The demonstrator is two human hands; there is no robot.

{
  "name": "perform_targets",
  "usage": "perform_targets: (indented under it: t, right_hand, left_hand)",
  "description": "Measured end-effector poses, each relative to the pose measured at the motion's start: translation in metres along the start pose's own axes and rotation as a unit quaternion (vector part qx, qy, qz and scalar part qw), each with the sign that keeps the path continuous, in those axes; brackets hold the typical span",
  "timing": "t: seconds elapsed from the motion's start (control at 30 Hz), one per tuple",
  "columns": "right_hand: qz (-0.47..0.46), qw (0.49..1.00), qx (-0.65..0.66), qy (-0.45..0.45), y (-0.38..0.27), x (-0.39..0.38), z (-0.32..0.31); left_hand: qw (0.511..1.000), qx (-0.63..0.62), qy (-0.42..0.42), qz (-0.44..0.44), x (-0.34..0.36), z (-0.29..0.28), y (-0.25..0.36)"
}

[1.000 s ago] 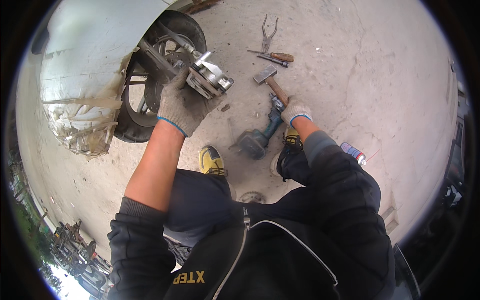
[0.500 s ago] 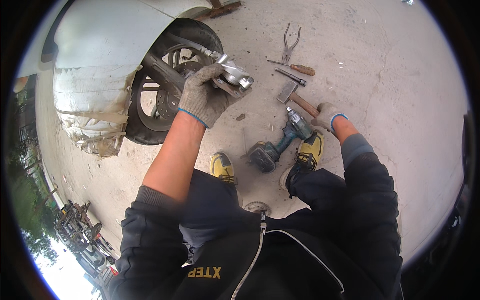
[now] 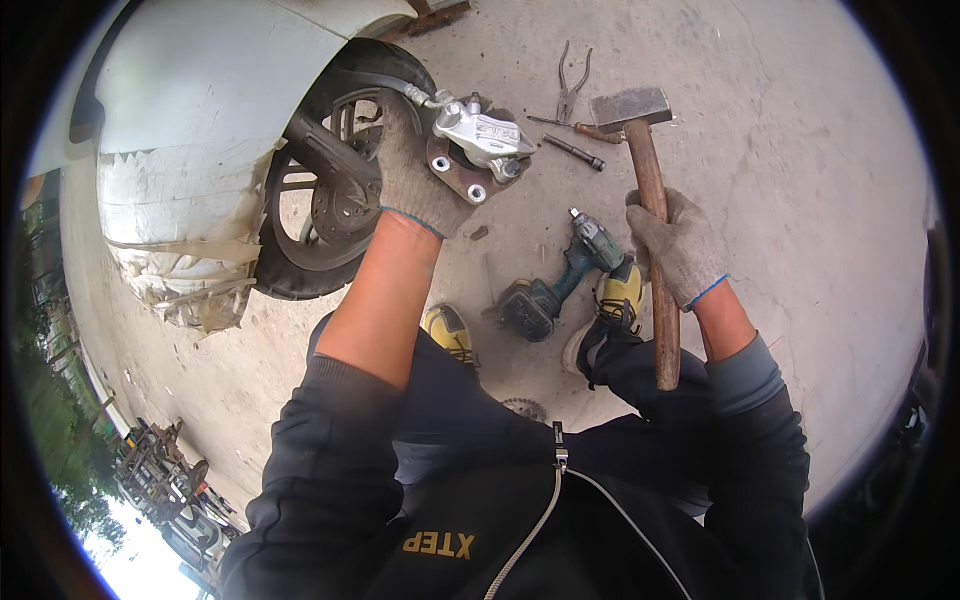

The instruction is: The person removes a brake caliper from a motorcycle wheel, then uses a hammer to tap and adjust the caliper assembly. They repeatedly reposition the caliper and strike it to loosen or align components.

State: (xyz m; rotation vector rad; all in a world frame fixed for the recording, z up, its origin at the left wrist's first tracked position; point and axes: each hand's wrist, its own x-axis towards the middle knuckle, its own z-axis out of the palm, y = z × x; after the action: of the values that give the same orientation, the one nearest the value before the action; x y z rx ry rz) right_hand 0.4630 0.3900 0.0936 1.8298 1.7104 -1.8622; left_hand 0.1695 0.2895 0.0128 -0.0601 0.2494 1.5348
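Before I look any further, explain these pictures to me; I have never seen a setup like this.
There is no machine here: the hands belong to a person wearing pale work gloves. The view comes from a wide camera worn on the person's head, looking down, so straight edges bend near the rim.

The left hand supports a silver brake part with a hose attached; most of its fingers are hidden behind the part. Beside it are a wheel and a white body panel.

The right hand grips a hammer by its wooden handle.

On the ground lie pliers, a screwdriver, a dark metal rod and a green power tool.
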Motion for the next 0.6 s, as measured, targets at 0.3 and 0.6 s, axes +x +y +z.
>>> perform_targets:
  t: [0.3, 0.6]
  right_hand:
    - [-0.225, 0.957, -0.175, 0.044, -0.031, -0.122, 0.070]
    - [-0.202, 0.960, -0.178, 0.082, -0.089, -0.162, 0.069]
  left_hand:
    - [0.968, 0.036, 0.247, 0.034, -0.005, 0.022, -0.012]
    - [0.982, 0.015, 0.190, 0.017, -0.016, 0.037, -0.008]
